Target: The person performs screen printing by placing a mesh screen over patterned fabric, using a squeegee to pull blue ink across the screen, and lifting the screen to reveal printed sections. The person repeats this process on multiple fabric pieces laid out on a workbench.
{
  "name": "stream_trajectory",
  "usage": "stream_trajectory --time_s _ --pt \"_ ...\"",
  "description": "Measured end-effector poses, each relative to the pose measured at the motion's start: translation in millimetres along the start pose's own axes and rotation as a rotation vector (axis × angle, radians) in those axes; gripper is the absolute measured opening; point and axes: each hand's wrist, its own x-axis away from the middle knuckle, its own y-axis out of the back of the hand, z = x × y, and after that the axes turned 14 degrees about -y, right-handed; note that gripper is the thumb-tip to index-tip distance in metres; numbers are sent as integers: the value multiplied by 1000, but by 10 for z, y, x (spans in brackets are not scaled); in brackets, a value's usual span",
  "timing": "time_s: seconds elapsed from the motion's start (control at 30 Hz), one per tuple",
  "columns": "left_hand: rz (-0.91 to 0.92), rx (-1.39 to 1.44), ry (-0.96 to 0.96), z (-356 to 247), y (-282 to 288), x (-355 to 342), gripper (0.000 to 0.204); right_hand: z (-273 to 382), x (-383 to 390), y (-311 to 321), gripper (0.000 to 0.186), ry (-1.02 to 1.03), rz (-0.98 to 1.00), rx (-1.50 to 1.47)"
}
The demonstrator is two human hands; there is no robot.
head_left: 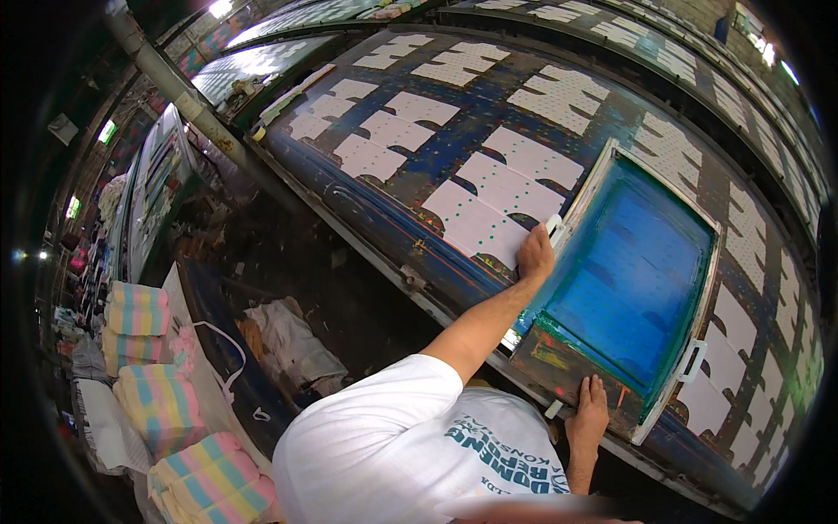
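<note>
A screen-printing frame (642, 262) with blue mesh and green ink along its inner edges lies on the long printing table (419, 196). My left hand (536, 253) is closed around the white handle (555, 229) on the frame's left side. At the frame's near end, my right hand (589, 412) lies with fingers stretched out on the ink-stained brown board (563, 358), holding nothing. Just left of the frame are white cut fabric pieces (476, 218) with green dots. A second white handle (692, 361) on the frame's right side is untouched.
More white fabric pieces (559, 98) lie in rows along the table. Striped pastel fabric stacks (209, 479) sit at the lower left, near a crumpled pale cloth (292, 345). A metal pole (188, 100) rises at the table's far left end. Other printing tables (297, 19) stand beyond.
</note>
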Motion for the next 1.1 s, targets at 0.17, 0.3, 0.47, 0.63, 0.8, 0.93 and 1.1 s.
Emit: stream_trajectory --time_s 0.17,0.3,0.47,0.63,0.8,0.93,1.1 --pt "-26 -19 -32 12 -15 -5 53 -137 13 216 62 78 94 -90" --pt "-3 -58 -35 42 -26 -13 53 -395 47 452 48 138 155 -268" --pt "-28 -65 -71 57 -48 -9 51 -942 64 709 33 51 91 -438" --pt "-71 -113 -126 67 -60 -7 52 -1555 66 910 22 -81 -34 -457" --pt "-43 -97 -106 132 -71 -41 54 -1989 157 993 21 -172 -72 -492" --pt "-58 -118 -129 171 -87 -54 57 -2220 312 1037 21 -194 -104 -498" --pt "-64 -182 -143 178 -101 -48 62 -2481 391 1081 24 -254 -227 -454"
